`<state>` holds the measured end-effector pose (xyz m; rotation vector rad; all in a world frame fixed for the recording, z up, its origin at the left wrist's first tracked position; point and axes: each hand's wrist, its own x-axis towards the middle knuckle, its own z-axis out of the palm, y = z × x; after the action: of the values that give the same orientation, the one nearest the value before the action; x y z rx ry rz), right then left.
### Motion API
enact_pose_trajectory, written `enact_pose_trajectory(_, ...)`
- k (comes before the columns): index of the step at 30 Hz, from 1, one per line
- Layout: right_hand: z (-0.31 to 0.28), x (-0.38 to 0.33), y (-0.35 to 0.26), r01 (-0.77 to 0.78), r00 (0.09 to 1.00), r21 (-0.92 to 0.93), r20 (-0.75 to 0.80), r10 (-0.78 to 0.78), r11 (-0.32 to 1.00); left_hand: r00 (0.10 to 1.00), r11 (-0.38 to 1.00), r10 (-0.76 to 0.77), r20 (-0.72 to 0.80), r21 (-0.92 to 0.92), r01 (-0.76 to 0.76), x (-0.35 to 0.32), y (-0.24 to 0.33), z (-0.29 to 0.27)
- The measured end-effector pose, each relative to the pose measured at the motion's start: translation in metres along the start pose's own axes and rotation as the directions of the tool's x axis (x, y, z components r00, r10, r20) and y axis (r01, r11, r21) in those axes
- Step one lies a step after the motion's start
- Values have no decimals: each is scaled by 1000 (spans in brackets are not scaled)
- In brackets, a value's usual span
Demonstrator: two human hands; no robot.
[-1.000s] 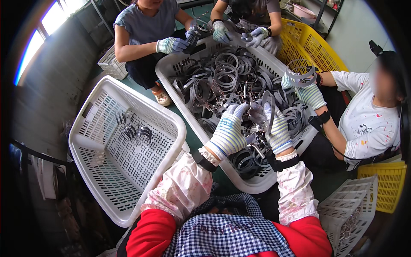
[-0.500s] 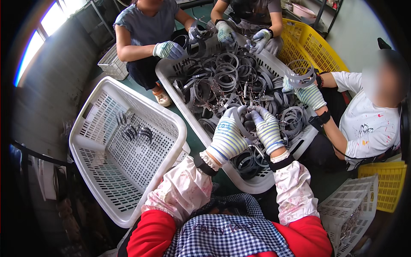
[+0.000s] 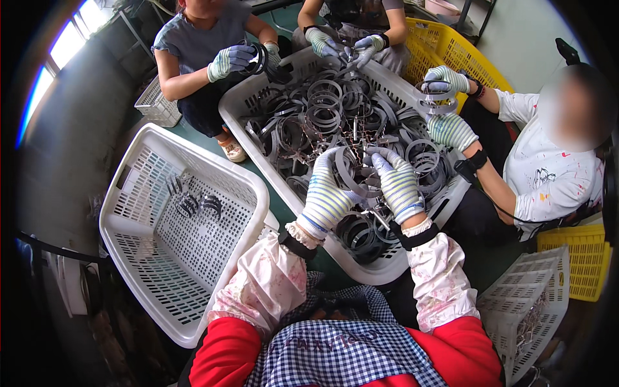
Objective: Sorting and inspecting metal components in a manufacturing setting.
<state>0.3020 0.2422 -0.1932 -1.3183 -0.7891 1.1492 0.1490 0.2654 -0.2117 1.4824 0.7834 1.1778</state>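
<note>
Both gloved hands of the wearer close on one grey metal band clamp (image 3: pixel 353 175), held just above the heap in the central white crate (image 3: pixel 259 97). The left hand (image 3: pixel 327 195), in a striped knit glove, wraps its fingers round the left arc of the ring; the right hand (image 3: pixel 397 182), gloved alike, pinches the ring's right side, fingers curled together on the band. The clamp stands roughly upright and tilted, between the two hands. Pale floral sleeve covers (image 3: pixel 269 285) with dark cuffs run from the wrists to red sleeves.

Beneath the hands the crate holds a dense tangle of similar ring clamps (image 3: pixel 322 109), overlapping and interlocked. To the wearer's left, touching the central crate's corner, sits a second white perforated basket (image 3: pixel 216 174) with a few dark clamps (image 3: pixel 196 204) lying near its far wall.

Three other people sit round the crate, each in striped gloves: one at far left holds a dark ring (image 3: pixel 256 57), one at the far side handles a piece with both hands, one at right holds a clamp (image 3: pixel 436 102). Yellow baskets (image 3: pixel 451 48) stand behind them.
</note>
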Motion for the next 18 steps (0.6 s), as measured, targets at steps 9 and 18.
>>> enact_pose_trajectory(9, -6, -3, -3, 411, 851, 143, 292, -436, 900, 938, 742, -290, 188, -574, 345, 13, -5, -33)
enact_pose_trajectory(18, -12, -13, -20, 696, 689, -150, 414, -595, 702, 883, 579, -444, 152, -704, 412, 17, 32, -31)
